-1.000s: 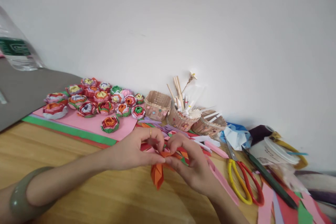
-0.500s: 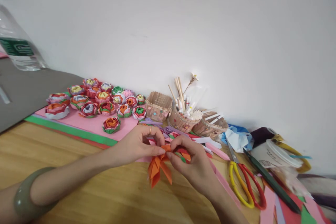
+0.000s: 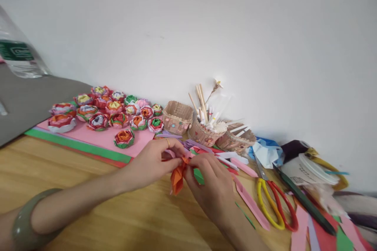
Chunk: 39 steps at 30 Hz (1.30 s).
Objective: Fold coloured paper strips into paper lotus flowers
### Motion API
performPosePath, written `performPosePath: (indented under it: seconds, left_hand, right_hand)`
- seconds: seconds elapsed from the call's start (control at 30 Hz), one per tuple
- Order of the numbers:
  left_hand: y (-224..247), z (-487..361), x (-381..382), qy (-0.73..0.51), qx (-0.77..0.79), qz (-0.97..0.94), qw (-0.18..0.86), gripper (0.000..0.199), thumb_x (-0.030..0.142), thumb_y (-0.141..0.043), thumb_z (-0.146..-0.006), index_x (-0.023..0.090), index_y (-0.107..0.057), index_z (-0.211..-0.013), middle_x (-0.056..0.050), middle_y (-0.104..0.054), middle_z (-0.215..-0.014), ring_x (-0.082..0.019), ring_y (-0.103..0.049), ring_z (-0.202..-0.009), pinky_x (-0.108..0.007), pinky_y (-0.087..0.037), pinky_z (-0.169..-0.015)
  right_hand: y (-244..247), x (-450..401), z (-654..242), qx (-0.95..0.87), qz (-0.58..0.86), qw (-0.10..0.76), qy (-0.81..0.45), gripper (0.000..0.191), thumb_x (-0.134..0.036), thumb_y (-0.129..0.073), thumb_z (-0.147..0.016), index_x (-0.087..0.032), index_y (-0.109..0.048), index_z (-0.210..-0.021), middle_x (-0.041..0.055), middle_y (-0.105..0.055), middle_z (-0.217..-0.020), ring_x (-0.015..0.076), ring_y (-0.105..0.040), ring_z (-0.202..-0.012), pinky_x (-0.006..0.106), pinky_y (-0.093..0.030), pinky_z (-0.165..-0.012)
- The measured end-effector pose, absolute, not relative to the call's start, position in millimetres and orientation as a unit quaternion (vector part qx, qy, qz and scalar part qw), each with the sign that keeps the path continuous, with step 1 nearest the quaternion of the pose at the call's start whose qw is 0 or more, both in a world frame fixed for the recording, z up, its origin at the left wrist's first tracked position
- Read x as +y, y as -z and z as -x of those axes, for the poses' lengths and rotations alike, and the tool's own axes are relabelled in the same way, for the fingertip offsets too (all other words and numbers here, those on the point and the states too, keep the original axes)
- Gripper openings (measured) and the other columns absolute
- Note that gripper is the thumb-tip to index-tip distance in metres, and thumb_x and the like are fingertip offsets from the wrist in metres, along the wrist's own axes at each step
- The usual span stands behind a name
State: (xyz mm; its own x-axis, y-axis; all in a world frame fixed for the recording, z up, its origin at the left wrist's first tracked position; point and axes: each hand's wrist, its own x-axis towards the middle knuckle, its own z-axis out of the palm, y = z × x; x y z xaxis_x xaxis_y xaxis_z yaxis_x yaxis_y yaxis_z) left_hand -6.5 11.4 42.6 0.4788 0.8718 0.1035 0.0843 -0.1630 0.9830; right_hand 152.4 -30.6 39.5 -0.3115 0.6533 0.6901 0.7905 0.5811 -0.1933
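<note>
Orange paper (image 3: 177,180): between the hands, hanging toward 7 o'clock; two tails splayed half a second ago, now bunched narrower. Shaping seems unfinished.
Left hand (image 3: 153,161): thumb and finger pinch its top.
Right hand (image 3: 212,185): pinches its right edge.
Table (image 3: 103,223): wood; flowers (image 3: 123,139) at 10, baskets (image 3: 176,125) 12 to 2, scissors (image 3: 261,180) at 4.
Room: pale wall (image 3: 188,27) at 12.

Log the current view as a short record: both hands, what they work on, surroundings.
left hand: pinching folded orange paper piece
right hand: fingers at same piece; exact grip hidden
left side: multicoloured folded-paper flowers on pink paper sheet
behind: three tan decorated baskets
right side: scissors with yellow and red handles
surface: light wooden tabletop
</note>
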Motion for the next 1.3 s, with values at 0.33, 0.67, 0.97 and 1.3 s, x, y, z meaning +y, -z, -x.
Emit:
performPosePath:
  seconds: [0.33, 0.67, 0.97, 1.3]
  left_hand:
    - [-44, 7, 18, -0.324, 0.391, -0.637, 0.580, 0.005, 0.020, -0.062, -0.065, 0.015, -0.059, -0.065, 0.002, -0.059, -0.066, -0.011, -0.053, -0.060, -0.021, -0.042, -0.056]
    - [-48, 9, 19, -0.256, 0.406, -0.649, 0.591, 0.004, 0.011, -0.056, -0.063, 0.014, -0.058, -0.065, 0.002, -0.060, -0.063, -0.011, -0.055, -0.061, -0.021, -0.043, -0.057]
    - [-41, 9, 10, -0.375, 0.365, -0.685, 0.507, 0.011, 0.007, -0.052, -0.063, 0.017, -0.054, -0.066, 0.003, -0.055, -0.073, -0.011, -0.052, -0.067, -0.021, -0.043, -0.060]
    - [-51, 8, 19, -0.363, 0.331, -0.545, 0.679, 0.009, 0.019, -0.064, -0.067, 0.013, -0.064, -0.074, -0.002, -0.064, -0.073, -0.013, -0.058, -0.071, -0.024, -0.047, -0.068]
  right_hand:
    - [-52, -20, -160, -0.717, 0.533, 0.325, -0.309, 0.010, -0.009, -0.053, -0.070, -0.017, -0.059, -0.069, -0.0014, -0.063, -0.068, 0.0115, -0.056, -0.064, 0.020, -0.042, -0.058]
    - [-51, -25, -156, -0.744, 0.555, 0.297, -0.225, 0.012, -0.008, -0.052, -0.069, -0.017, -0.057, -0.063, -0.0016, -0.063, -0.061, 0.0102, -0.054, -0.054, 0.019, -0.038, -0.051]
    - [-36, -29, -161, -0.848, 0.395, 0.287, 0.207, 0.011, -0.013, -0.052, -0.082, -0.017, -0.057, -0.073, 0.0018, -0.066, -0.065, 0.0119, -0.059, -0.054, 0.023, -0.038, -0.051]
    - [-40, -23, -166, -0.842, 0.360, 0.347, 0.201, 0.016, -0.007, -0.059, -0.078, -0.018, -0.058, -0.090, 0.0035, -0.070, -0.081, 0.0161, -0.063, -0.077, 0.027, -0.047, -0.071]
